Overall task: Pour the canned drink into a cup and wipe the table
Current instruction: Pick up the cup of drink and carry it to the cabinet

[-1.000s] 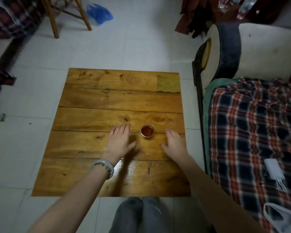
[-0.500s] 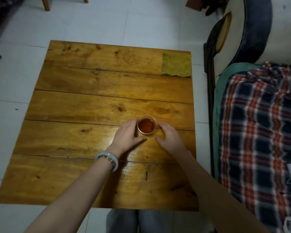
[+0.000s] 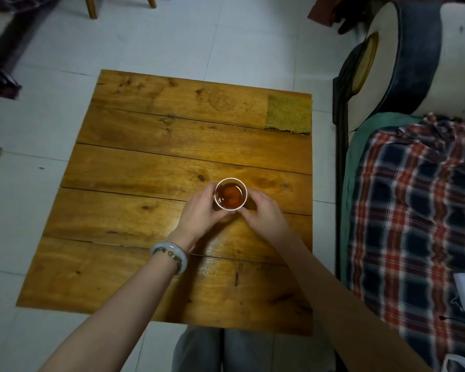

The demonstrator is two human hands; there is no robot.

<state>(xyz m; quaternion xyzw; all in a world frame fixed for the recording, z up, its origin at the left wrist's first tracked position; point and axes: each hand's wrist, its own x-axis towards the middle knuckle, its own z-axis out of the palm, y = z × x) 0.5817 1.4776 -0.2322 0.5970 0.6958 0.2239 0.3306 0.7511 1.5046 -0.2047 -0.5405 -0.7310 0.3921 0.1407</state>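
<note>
The table [image 3: 172, 162] was a square top of broad, yellow-brown planks with dark knots and seams between the boards; its near half shone with a glossy sheen. A faint round ring mark showed near the far edge. A yellow-green woven cloth [image 3: 289, 114] lay flat on the far right corner. The table stood on a floor [image 3: 172, 38] of pale tiles. To the right was a sofa [image 3: 403, 63] with a dark and cream arm, and a red, navy and white plaid blanket [image 3: 419, 210] spread over its seat. Chair legs [image 3: 91, 6] stood at the far left. The person's grey-trousered knees [image 3: 220, 350] showed under the near edge.

The cup [image 3: 230, 194], clear and holding a reddish-brown drink, stood right of the table's centre. The left hand [image 3: 202, 208] and right hand [image 3: 263, 210] cupped it from either side, fingers curled against its wall. Whether it rested on the wood or was lifted could not be told. A pale bangle [image 3: 169, 255] circled the left wrist.

No writing or brand could be read anywhere.
</note>
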